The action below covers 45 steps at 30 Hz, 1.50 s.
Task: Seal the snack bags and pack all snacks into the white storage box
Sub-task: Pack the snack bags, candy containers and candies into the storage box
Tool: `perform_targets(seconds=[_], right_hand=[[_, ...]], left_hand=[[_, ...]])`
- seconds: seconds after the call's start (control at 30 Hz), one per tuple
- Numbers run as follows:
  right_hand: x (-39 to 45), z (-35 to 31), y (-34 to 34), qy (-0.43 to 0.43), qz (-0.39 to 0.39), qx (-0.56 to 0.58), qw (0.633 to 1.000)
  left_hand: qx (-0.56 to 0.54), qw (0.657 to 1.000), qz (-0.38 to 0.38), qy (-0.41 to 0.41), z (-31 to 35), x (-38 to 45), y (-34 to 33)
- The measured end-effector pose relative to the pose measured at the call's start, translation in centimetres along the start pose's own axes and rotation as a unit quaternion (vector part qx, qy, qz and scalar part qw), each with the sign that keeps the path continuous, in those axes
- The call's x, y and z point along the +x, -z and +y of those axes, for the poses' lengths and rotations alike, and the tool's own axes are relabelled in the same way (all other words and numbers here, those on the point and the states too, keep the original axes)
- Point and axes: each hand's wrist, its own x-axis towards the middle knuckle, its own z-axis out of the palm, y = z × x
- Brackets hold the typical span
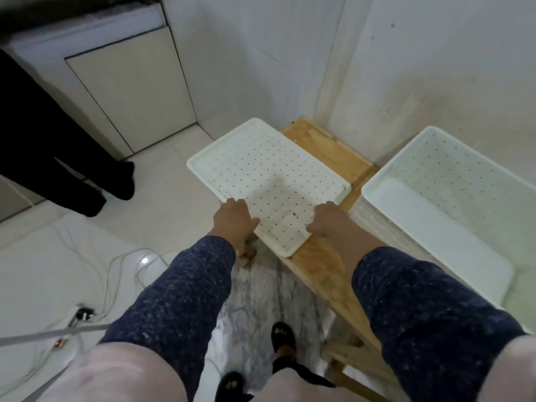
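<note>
Two white plastic pieces here: the lid (261, 175), flat and dotted with small holes, sits mid-frame on the bench (327, 158). Left hand (233, 217) and right hand (327, 220) both grip its near edge. The open box (452, 198) is at right, holes in its walls.

The light around me is dim, flat and greyish, with a faint green cast on the walls. A small bright glint sits on the floor tiles (145, 260) beside my left sleeve. My arms throw a soft shadow on the white lid (261, 175). Everything looks slightly smeared, and straight lines bow toward the edges.
</note>
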Motion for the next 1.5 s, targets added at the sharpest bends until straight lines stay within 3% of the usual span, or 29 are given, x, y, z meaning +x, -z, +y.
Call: perform_targets(seconds=[0.17, 0.43, 0.73, 1.07, 1.5], right_hand=[[-4.9, -1.0, 2.9, 0.007, 0.025, -0.001, 1.000], [-16.5, -1.4, 6.2, -0.052, 0.163, 0.022, 0.985], [-30.3, 5.5, 6.1, -0.175, 0.235, 0.071, 0.953], [-43.2, 19.5, 1.4, -0.282, 0.274, 0.120, 0.912], [-58.2, 40.6, -7.5, -0.388, 0.251, 0.149, 0.874]], left_hand=[[0.077, 0.996, 0.012, -0.053, 0.1, -2.2, 4.2], [0.109, 0.975, 0.093, -0.171, 1.4, -9.3, 10.8], [0.108, 0.941, 0.127, -0.295, 9.5, -18.2, 13.0], [0.125, 0.888, 0.148, -0.418, 23.6, -28.8, 7.6], [0.115, 0.852, 0.077, -0.505, 43.1, -42.8, -7.3]])
